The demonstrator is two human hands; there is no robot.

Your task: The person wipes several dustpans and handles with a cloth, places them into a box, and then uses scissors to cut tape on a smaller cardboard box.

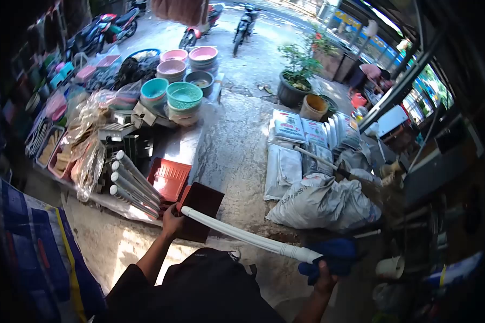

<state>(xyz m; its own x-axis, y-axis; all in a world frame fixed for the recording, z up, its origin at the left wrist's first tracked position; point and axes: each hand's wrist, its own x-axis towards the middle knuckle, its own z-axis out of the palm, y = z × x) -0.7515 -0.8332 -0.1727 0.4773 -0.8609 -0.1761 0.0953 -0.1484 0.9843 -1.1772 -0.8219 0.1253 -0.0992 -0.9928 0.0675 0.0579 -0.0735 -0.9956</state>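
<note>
A long-handled dustpan (206, 207) with a dark red pan and a white handle (237, 233) lies across the front of my body. My left hand (172, 222) is closed on it where the pan meets the handle. At the handle's far end, my right hand (324, 281) grips a dark blue cloth (337, 255) that is bunched against the white tube. Just beyond my left hand, a red pan (170, 178) and several white-capped grey handles (136, 180) rest on a low display surface.
Stacked basins (184, 96) and plastic-wrapped goods crowd the left display. White sacks (323, 204) and packed bags (289, 127) sit on the right, near a potted plant (293, 81). Motorcycles (244, 27) stand at the back. Another person (369, 75) bends down at the far right.
</note>
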